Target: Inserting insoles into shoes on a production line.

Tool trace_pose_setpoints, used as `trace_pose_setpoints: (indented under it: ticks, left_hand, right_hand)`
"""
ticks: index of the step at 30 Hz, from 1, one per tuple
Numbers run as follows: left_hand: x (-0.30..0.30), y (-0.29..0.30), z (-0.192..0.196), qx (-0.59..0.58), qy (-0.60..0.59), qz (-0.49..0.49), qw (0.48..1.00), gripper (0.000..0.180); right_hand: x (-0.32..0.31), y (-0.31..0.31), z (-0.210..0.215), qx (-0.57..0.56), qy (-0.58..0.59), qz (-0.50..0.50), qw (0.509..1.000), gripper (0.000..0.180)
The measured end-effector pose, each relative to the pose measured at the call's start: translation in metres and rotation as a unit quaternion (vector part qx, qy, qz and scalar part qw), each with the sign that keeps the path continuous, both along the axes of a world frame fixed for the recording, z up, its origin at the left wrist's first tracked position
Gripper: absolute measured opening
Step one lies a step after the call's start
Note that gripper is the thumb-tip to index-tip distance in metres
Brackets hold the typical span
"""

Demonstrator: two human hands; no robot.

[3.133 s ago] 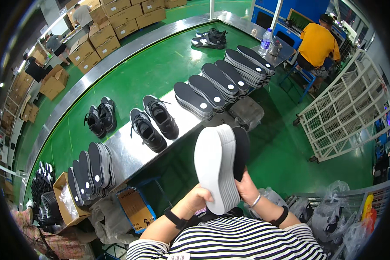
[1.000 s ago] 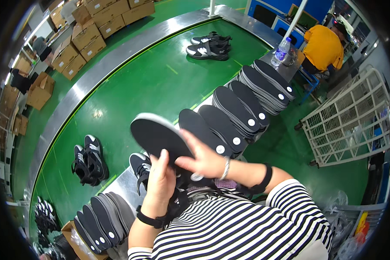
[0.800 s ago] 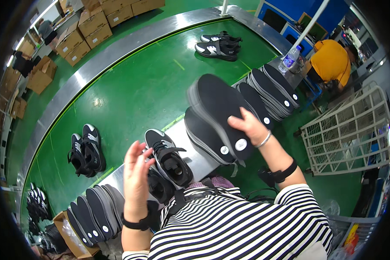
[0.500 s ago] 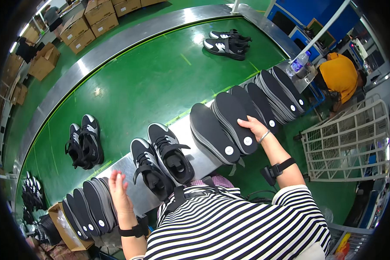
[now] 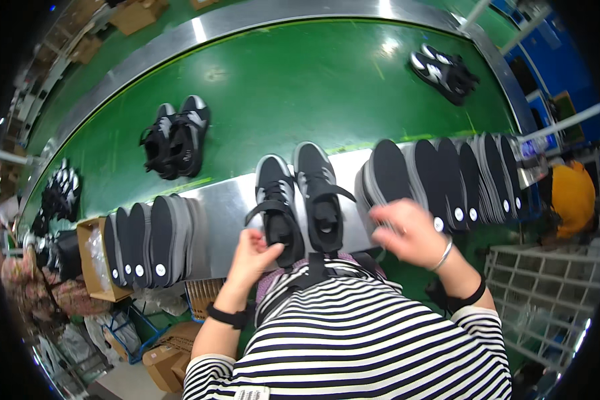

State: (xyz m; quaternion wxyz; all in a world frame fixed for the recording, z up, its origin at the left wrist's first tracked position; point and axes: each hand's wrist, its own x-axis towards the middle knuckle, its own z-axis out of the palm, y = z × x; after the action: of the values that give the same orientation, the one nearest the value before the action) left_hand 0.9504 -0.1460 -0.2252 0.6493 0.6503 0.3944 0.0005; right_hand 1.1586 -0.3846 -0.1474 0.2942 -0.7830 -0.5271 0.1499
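The half-open left hand (image 5: 249, 259), seemingly empty, is at a black-and-grey strapped shoe (image 5: 276, 190) (contact unclear) on the silvery metal table (image 5: 223, 227), its matching shoe (image 5: 315, 170) alongside; the loosely open right hand (image 5: 412, 233) looks empty near black-topped grey insoles (image 5: 389, 167). The step looks like shoe handling; next calls for a grip.

Left hand (image 5: 251, 258) with thumb extended, right hand (image 5: 412, 235) blurred, fingers bent, hands well apart

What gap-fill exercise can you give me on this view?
On the metal bench, the left shoe is nearest the ____ hand.
The right shoe points its toe ____ from the striped shirt.
The insoles carry round ____ stickers.
The right hand wears a silvery ____.
Missing words: left; away; white; bracelet.
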Motion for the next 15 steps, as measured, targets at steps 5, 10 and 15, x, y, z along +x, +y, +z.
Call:
trace_pose_setpoints:
  ticks: [5,10,15]
  left_hand:
    - [0.046,-0.005,-0.002,0.498,-0.011,-0.173,0.85,0.051]
    - [0.064,0.006,0.003,0.561,-0.115,-0.149,0.806,0.037]
    - [0.079,0.016,0.012,0.44,-0.025,-0.125,0.889,0.025]
  right_hand:
    - [-0.051,0.073,-0.028,-0.223,0.007,0.137,0.965,0.044]
    - [-0.04,0.103,-0.042,-0.437,0.044,0.162,0.884,0.037]
    - [-0.012,0.107,-0.05,-0.505,-0.005,0.253,0.825,0.043]
